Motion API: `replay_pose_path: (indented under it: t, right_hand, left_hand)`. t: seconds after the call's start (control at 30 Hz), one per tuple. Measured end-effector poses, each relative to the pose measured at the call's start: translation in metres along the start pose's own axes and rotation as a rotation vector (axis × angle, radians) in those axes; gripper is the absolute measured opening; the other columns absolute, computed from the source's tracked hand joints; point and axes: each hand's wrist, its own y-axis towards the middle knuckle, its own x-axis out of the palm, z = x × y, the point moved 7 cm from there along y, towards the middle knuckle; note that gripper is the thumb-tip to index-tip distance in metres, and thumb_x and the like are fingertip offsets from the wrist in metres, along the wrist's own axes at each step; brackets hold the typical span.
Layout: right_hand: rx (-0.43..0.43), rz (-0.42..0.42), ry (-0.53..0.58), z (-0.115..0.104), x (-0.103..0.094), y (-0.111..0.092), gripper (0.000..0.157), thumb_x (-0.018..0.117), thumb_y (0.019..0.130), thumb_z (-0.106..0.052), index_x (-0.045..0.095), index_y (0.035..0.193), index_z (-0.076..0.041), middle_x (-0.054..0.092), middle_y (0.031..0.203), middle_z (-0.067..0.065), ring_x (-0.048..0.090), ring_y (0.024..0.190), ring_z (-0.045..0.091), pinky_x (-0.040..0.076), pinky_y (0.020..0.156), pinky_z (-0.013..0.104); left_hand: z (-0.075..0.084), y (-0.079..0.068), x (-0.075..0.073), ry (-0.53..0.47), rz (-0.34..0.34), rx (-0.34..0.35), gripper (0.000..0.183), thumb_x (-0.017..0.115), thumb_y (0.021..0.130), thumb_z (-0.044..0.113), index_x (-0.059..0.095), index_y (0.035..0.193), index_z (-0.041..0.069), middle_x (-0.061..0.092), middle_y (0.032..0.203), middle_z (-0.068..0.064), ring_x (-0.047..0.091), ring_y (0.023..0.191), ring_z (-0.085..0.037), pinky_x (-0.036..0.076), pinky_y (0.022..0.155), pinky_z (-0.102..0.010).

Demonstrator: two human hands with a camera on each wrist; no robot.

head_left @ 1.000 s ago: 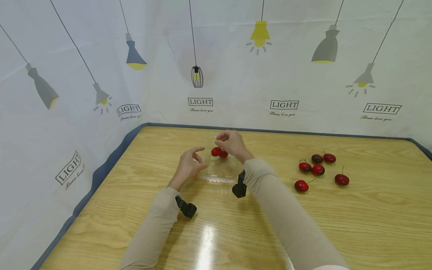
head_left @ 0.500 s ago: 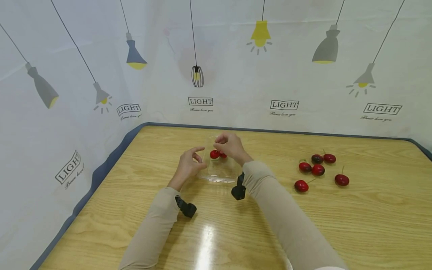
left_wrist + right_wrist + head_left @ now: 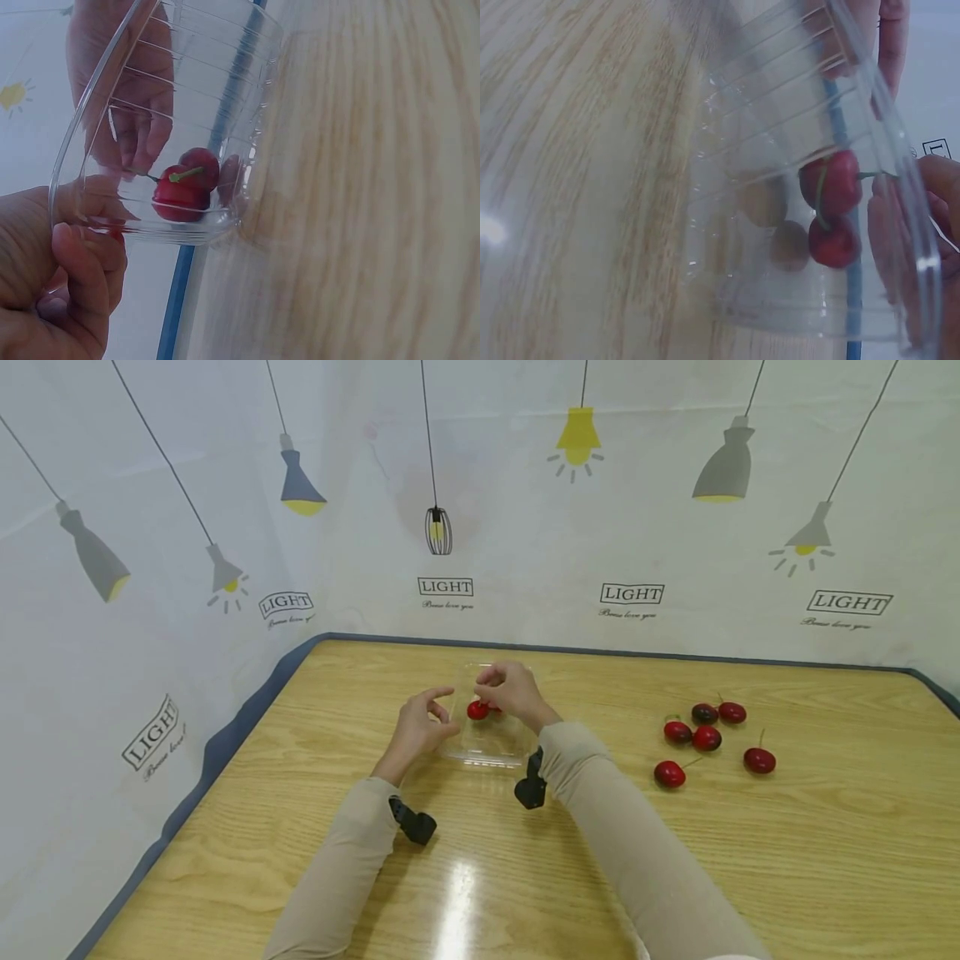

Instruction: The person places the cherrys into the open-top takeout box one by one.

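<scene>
A clear plastic container [image 3: 483, 761] stands on the table between my hands. At its left side my left hand [image 3: 417, 727] grips the rim with thumb and fingers, seen closer in the left wrist view. My right hand [image 3: 516, 689] reaches over the container and pinches the green stem of a red cherry [image 3: 838, 184]. A second red cherry [image 3: 834, 241] with its own stem is against it. Both are inside the walls, low over the floor; whether they touch it I cannot tell. Faint round shapes below them look like reflections.
On the wooden table [image 3: 825, 843] to the right lie several dark red cherries [image 3: 707, 737], some with stems. A pale curtain [image 3: 525, 527] printed with lamps closes off the back and left sides. Black camera mounts sit at both wrists.
My right hand has moved a little downward and toward me, lowering the cherries deeper into the container. My left hand and the loose cherries have stayed in place.
</scene>
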Motion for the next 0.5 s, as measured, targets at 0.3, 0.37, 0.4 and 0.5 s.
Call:
replay_pose_path:
  t: [0.3,0.37,0.4,0.5]
  right_hand:
    - [0.006,-0.015,-0.001,0.0025,0.0022,-0.0005,0.013,0.06,0.082,-0.008,0.06,0.091,0.001,0.061,0.08,0.011,0.059,0.07,0.023,0.049,0.068,0.038]
    - [-0.003,-0.019,-0.005,0.0019,0.0023,-0.0008,0.013,0.06,0.082,-0.008,0.06,0.092,0.001,0.061,0.08,0.012,0.059,0.072,0.026,0.049,0.067,0.037]
    - [-0.007,-0.02,-0.006,0.0015,0.0023,-0.001,0.013,0.06,0.082,-0.007,0.06,0.092,0.002,0.061,0.08,0.012,0.059,0.072,0.027,0.049,0.067,0.037]
    - [-0.013,-0.023,-0.006,0.0011,0.0023,-0.0012,0.014,0.059,0.082,-0.007,0.06,0.092,0.003,0.061,0.081,0.013,0.059,0.073,0.028,0.048,0.067,0.038]
  left_hand:
    - [0.0002,-0.0006,0.0003,-0.003,-0.001,0.004,0.057,0.064,0.07,-0.002,0.049,0.124,0.003,0.051,0.066,-0.004,0.037,0.043,-0.009,0.032,0.042,-0.022]
    - [0.0003,-0.0003,0.0005,0.002,0.0,0.007,0.057,0.064,0.07,-0.002,0.049,0.124,0.003,0.051,0.066,-0.004,0.037,0.043,-0.009,0.032,0.042,-0.022]
    - [0.0004,-0.0002,0.0006,0.006,0.001,0.008,0.057,0.064,0.07,-0.002,0.049,0.124,0.003,0.051,0.066,-0.004,0.037,0.043,-0.009,0.032,0.042,-0.022]
    - [0.0006,-0.0002,0.001,0.014,0.002,0.011,0.057,0.064,0.07,-0.002,0.049,0.125,0.002,0.051,0.066,-0.004,0.036,0.042,-0.009,0.032,0.041,-0.022]
